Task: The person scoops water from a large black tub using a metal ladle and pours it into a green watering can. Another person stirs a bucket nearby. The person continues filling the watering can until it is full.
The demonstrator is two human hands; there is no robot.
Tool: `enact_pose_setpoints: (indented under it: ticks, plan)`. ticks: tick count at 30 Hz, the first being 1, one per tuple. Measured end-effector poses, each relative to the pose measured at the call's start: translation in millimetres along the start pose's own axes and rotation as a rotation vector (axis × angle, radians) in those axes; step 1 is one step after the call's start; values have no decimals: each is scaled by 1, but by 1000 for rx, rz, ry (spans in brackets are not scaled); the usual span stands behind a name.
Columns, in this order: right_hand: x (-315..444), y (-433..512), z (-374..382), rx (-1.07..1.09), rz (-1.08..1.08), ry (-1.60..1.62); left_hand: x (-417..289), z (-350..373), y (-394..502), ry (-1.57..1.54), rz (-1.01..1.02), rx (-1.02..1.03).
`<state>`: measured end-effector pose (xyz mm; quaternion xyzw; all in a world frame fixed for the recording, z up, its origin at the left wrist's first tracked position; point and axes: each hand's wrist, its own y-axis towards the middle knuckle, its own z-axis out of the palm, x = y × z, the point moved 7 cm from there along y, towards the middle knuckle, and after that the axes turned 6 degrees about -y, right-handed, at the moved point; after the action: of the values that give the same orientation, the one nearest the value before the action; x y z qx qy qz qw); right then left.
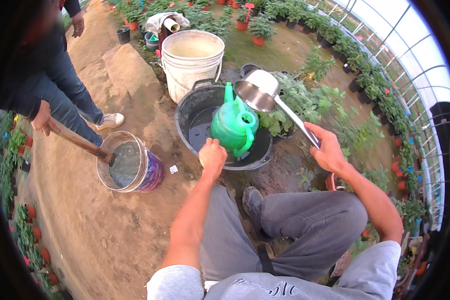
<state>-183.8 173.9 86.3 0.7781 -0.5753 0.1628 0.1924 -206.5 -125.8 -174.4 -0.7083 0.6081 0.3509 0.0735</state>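
Note:
My right hand [327, 150] grips the handle of a metal ladle [258, 90], whose bowl is tilted over a green plastic watering can [230, 125]. The can stands in a black rubber tub [183, 123] that holds some dark liquid. My left hand [212, 154] has its fingers curled near the tub's front rim, beside the can; whether it grips anything there is hidden. To the left, a bucket of grey liquid [125, 165] stands on the ground, with a wooden stick [78, 140] in it, held by another person's hand.
The other person [65, 80] stands at the left. A large white bucket [191, 71] is behind the tub. Leafy potted plants [288, 99] grow close on the right, and rows of pots [360, 88] line the greenhouse wall. A small white scrap [173, 169] lies on the bare soil.

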Motion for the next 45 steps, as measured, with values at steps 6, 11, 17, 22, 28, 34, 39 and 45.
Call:
enact_pose_setpoints:
  ticks: [6,11,17,22,28,34,39,45]
  plan:
    - [17,61,11,-128,-279,-296,-1,-1,1,-65,-1,-46]
    - [58,177,27,-217,-382,-230,-4,-3,4,-48,-24,-28]
    - [125,339,65,-13,-301,-337,3,-7,4,-26,-15,-93]
    - [134,447,124,188,-114,-383,-11,-4,11,-11,-23,-110]
    - [139,508,214,393,-324,-679,-16,-8,15,-42,-33,-153]
    - [135,529,260,497,-127,-479,-18,-10,19,-31,-45,-153]
    - [141,542,309,674,-325,-680,-15,-6,20,-24,-52,-138]
    - [112,565,364,971,-136,-490,-21,-4,31,-9,-41,-131]
